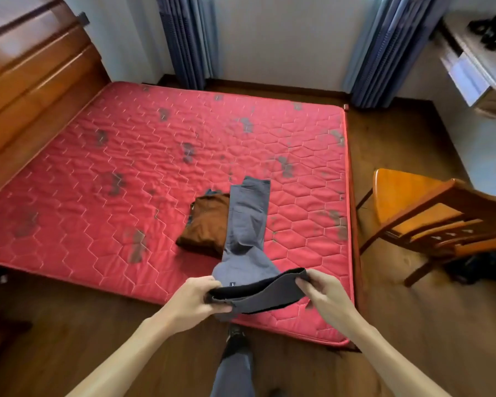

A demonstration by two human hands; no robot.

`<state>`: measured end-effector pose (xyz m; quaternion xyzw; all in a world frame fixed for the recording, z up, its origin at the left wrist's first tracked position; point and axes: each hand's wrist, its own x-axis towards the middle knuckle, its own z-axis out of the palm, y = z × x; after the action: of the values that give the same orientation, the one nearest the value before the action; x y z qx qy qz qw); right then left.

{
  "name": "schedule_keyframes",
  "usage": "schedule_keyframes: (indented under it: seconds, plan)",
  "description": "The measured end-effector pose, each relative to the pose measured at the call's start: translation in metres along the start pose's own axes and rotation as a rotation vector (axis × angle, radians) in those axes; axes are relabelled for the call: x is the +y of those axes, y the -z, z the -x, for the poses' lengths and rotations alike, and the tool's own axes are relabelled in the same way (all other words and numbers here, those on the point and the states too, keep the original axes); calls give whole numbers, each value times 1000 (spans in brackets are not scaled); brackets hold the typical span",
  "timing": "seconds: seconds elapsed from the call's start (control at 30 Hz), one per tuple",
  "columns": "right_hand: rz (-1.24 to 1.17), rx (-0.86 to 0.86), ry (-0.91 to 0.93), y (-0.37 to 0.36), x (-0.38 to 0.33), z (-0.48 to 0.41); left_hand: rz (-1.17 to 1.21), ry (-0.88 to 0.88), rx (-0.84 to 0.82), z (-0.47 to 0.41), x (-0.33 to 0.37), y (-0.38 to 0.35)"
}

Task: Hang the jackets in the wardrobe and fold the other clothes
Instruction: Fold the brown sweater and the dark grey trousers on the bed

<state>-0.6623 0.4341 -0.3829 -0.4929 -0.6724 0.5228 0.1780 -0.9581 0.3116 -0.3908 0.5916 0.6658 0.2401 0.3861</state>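
Soft grey trousers (pixel 248 219) lie at lower centre on the red hexagon-quilted mattress (pixel 98 181), overlapping a folded rust-brown garment (pixel 206 222). The mattress spreads wide to the upper left; a wooden chair (pixel 430 213) stands off its right edge. Our left hand (pixel 196 296) and right hand (pixel 324 290) each pinch an end of the dark waistband above the near edge.

On the mattress (pixel 98 167), near its right edge, trousers (pixel 248 213) lie lengthwise with a folded garment (pixel 206 222) touching their left side, waistband held above the near edge between left hand (pixel 195 296) and right hand (pixel 324 290); a chair (pixel 413 202) stands right of the mattress.
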Motion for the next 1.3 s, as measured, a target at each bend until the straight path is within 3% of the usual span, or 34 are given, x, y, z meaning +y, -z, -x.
schedule_keyframes:
  seconds: [0.2,0.47,0.6,0.77,0.9,1.03,1.3]
  plan:
    - [35,163,-84,-14,4,-127,148,166,184,-120,-25,27]
    - [107,228,-239,-64,80,-339,177,305,281,-336,-163,31]
    - [151,238,-395,-92,143,-395,180,393,362,-404,-222,3]
    - [189,-51,-730,-147,223,-352,180,652,239,-372,-275,-76]
    - [62,-145,-874,-184,256,-299,175,703,448,-324,-270,-107]
    - [-182,-51,-862,-199,269,-275,176,573,467,-286,-255,-119]
    - [-553,131,-662,-177,256,-230,398,629,156,-207,-247,-166]
